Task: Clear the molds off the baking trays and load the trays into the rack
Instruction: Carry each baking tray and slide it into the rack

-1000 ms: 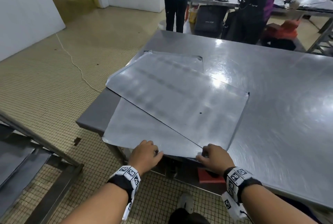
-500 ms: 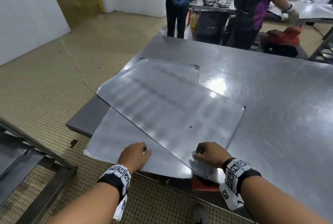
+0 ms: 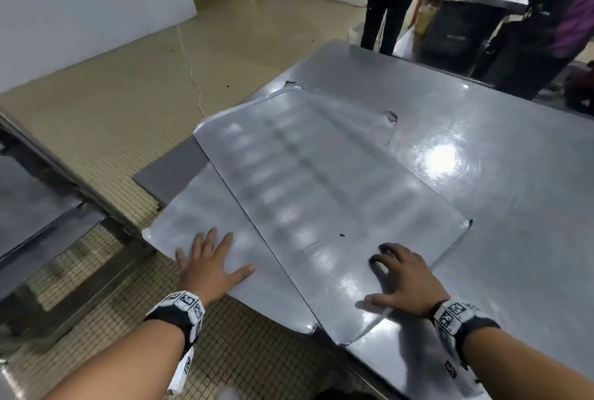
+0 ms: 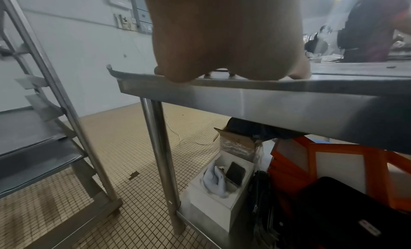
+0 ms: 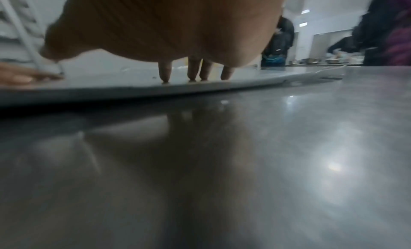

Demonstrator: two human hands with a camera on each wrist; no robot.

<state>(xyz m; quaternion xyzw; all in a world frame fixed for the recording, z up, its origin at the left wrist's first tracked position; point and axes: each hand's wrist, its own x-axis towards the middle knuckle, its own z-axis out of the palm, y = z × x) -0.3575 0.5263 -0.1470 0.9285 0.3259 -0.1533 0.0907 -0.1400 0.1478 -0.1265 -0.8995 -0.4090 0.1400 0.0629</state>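
Steel table (image 3: 482, 193): far right cut off by frame; underside clutter dim in the left wrist view
Rack (image 3: 48, 222): left of table, only partly in frame
Upper baking tray (image 3: 321, 181): lies askew on the lower one, on the table
Lower baking tray (image 3: 199, 222): mostly hidden, near corner overhanging the table edge
Left hand (image 3: 209, 261): flat, fingers spread on lower tray
Right hand (image 3: 405, 280): fingers arched, tips pressing upper tray; gripping nothing
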